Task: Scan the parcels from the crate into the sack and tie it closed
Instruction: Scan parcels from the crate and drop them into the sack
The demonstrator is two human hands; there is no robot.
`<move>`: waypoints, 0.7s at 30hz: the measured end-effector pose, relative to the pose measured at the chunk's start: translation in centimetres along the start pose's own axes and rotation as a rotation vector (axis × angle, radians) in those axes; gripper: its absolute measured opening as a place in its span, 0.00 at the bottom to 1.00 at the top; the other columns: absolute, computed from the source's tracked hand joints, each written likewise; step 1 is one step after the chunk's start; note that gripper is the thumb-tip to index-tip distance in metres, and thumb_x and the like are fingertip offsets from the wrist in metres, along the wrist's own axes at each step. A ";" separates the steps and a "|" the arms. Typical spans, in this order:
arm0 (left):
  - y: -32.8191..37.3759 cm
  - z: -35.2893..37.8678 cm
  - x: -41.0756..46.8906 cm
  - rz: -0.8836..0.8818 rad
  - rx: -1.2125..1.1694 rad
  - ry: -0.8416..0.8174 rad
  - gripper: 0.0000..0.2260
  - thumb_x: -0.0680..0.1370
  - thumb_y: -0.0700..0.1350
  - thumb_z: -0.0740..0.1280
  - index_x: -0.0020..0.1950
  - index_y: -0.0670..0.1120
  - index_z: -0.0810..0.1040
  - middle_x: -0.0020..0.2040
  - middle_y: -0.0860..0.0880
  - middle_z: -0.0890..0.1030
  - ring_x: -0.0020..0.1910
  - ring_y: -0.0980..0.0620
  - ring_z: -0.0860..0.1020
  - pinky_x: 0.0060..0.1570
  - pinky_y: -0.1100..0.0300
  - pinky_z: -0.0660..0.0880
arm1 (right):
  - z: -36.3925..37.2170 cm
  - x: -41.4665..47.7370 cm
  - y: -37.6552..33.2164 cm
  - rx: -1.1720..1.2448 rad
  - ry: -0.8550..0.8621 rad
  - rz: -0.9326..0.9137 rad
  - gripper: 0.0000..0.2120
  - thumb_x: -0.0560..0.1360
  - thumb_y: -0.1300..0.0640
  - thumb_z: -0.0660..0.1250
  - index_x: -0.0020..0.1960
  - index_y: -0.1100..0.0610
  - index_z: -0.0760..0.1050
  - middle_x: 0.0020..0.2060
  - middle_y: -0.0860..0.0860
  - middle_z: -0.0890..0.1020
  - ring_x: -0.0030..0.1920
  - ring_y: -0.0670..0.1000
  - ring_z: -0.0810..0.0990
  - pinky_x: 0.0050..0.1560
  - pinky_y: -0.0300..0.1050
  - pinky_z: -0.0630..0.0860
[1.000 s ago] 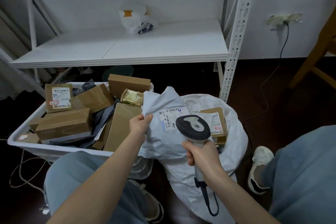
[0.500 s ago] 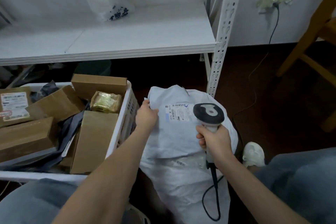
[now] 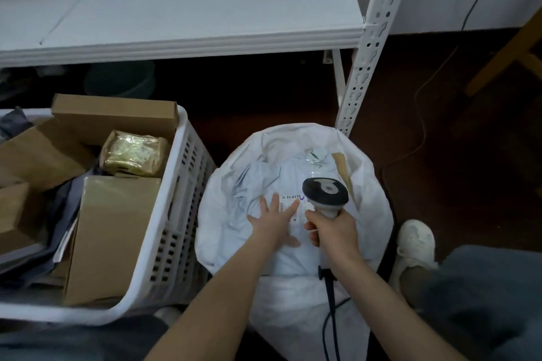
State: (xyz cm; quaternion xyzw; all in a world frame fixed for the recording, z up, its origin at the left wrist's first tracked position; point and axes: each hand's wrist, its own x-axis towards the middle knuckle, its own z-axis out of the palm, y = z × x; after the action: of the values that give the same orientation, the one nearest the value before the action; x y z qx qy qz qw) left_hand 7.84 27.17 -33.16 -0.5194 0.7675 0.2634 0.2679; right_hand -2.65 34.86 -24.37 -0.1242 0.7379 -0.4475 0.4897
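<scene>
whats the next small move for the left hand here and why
Probably lift the left hand off the white mailer, which already lies in the sack, and reach to the crate, where brown boxes lie. The right hand grips the scanner.

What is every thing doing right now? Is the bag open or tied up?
White woven sack: open, not tied.
White plastic mailer parcel: lying inside the sack, label up.
Grey-and-black barcode scanner: held over the mailer's label.
Left hand: flat, fingers spread on the mailer.
Right hand: grips the scanner's handle.
White slatted plastic crate: holds brown cardboard boxes.
Gold foil packet: lying in the crate.
</scene>
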 end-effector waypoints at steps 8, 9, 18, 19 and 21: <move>-3.1 -1.7 -2.2 0.134 -0.175 0.139 0.27 0.74 0.56 0.69 0.72 0.53 0.68 0.74 0.46 0.64 0.75 0.46 0.60 0.70 0.49 0.64 | 1.6 -2.4 -1.4 0.013 -0.044 -0.035 0.04 0.71 0.63 0.71 0.44 0.63 0.79 0.28 0.54 0.81 0.22 0.48 0.74 0.29 0.43 0.73; -3.7 -2.3 -3.2 0.125 -0.220 0.219 0.23 0.76 0.52 0.68 0.70 0.50 0.71 0.72 0.46 0.67 0.71 0.46 0.67 0.67 0.52 0.67 | 2.0 -3.0 -1.8 0.019 -0.053 -0.049 0.03 0.71 0.63 0.71 0.44 0.63 0.78 0.28 0.54 0.80 0.22 0.47 0.73 0.29 0.42 0.73; -13.4 -9.4 -15.0 0.026 -0.202 0.762 0.14 0.78 0.44 0.63 0.63 0.48 0.77 0.61 0.47 0.74 0.58 0.46 0.75 0.49 0.55 0.73 | 9.9 -10.6 -5.7 -0.051 -0.251 -0.217 0.01 0.72 0.64 0.68 0.42 0.62 0.78 0.29 0.55 0.80 0.25 0.49 0.73 0.29 0.42 0.72; -14.7 -9.8 -16.1 -0.002 -0.193 0.795 0.14 0.78 0.45 0.63 0.63 0.48 0.77 0.61 0.47 0.74 0.58 0.46 0.75 0.49 0.55 0.74 | 11.1 -11.4 -6.0 -0.061 -0.281 -0.230 0.01 0.72 0.64 0.69 0.42 0.62 0.78 0.29 0.55 0.80 0.25 0.49 0.73 0.29 0.42 0.72; -17.6 -10.2 -18.0 -0.078 -0.195 0.841 0.15 0.77 0.46 0.64 0.64 0.48 0.76 0.61 0.48 0.74 0.60 0.46 0.74 0.50 0.54 0.73 | 13.5 -12.9 -6.6 -0.068 -0.342 -0.245 0.03 0.73 0.63 0.69 0.41 0.62 0.78 0.28 0.55 0.79 0.25 0.49 0.73 0.29 0.42 0.72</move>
State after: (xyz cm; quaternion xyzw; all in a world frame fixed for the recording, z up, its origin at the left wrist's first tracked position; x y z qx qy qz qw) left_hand 28.67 26.33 -15.74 -0.6330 0.7612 0.0898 -0.1084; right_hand 13.20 31.81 -12.92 -0.3036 0.6380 -0.4510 0.5454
